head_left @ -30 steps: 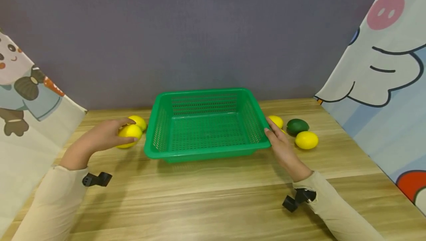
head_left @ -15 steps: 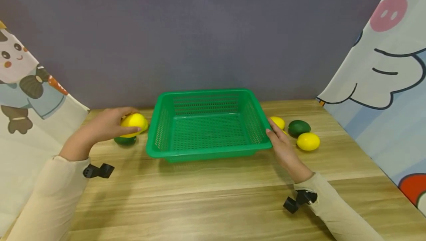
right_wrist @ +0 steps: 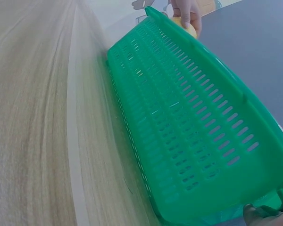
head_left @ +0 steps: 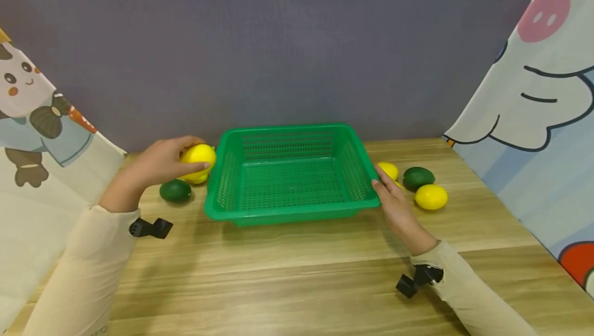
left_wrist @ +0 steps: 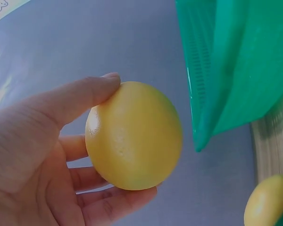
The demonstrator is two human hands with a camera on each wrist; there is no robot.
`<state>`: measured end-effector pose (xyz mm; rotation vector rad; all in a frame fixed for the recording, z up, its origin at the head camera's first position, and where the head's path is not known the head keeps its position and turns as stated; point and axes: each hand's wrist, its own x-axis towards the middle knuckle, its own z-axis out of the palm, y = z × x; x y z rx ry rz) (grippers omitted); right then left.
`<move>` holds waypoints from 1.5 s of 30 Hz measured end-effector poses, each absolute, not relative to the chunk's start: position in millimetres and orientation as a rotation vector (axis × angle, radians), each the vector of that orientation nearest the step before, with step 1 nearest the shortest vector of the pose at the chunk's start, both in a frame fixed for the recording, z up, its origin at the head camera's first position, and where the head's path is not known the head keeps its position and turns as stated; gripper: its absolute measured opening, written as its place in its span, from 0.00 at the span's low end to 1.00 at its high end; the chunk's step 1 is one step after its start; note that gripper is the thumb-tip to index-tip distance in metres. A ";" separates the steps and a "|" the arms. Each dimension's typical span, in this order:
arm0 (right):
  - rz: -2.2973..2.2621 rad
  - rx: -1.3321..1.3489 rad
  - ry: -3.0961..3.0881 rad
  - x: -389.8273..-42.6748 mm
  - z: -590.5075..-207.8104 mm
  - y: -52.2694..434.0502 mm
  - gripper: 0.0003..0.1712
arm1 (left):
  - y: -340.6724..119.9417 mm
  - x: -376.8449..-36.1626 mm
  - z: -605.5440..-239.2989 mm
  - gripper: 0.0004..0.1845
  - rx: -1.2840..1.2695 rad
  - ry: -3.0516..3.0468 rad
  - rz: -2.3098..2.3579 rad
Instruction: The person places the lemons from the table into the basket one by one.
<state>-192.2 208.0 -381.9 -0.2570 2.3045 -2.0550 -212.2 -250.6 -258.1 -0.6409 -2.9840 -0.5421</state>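
Observation:
My left hand (head_left: 162, 163) holds a yellow lemon (head_left: 200, 155) raised beside the left rim of the green plastic basket (head_left: 290, 212). In the left wrist view, thumb and fingers curl round the lemon (left_wrist: 134, 136). Below it, another lemon (head_left: 198, 178) shows partly, with a dark green oval fruit (head_left: 175, 190) to its left. My right hand (head_left: 395, 207) grips the basket's right rim near the front corner; its lower fingers are hidden. The basket's mesh floor bears nothing. From the right wrist view, the basket's slotted side (right_wrist: 188, 117) fills the middle.
Right of the basket lie a lemon (head_left: 389, 170), a dark green oval fruit (head_left: 418, 178) and a further lemon (head_left: 431, 197). Part of another yellow fruit shows behind my right fingers. A grey wall (head_left: 287, 47) rises behind the wooden table (head_left: 297, 279); cartoon-printed cloth flanks both sides.
My left hand has lifted its lemon up and rightward toward the basket's rim, uncovering the dark green fruit beneath. My right hand has stayed at the basket's right rim.

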 end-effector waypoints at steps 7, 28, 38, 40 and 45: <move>-2.042 -0.253 2.315 -192.6 -380.3 209.7 0.34 | -236.8 -217.8 -252.4 0.27 -0.642 -3.000 -0.583; -2.026 -0.237 2.355 -186.4 -381.1 213.4 0.33 | -199.1 -238.8 -252.3 0.33 -0.588 -3.043 -0.799; -2.023 -0.292 2.355 -191.3 -383.1 206.6 0.33 | -195.1 -242.5 -252.3 0.33 -0.531 -3.047 -0.853; -2.029 -0.295 2.354 -192.3 -383.5 206.5 0.33 | -193.5 -245.0 -253.3 0.33 -0.525 -3.045 -0.867; -2.036 -0.290 2.342 -192.5 -383.4 207.9 0.33 | -187.0 -254.3 -258.0 0.33 -0.491 -3.024 -0.922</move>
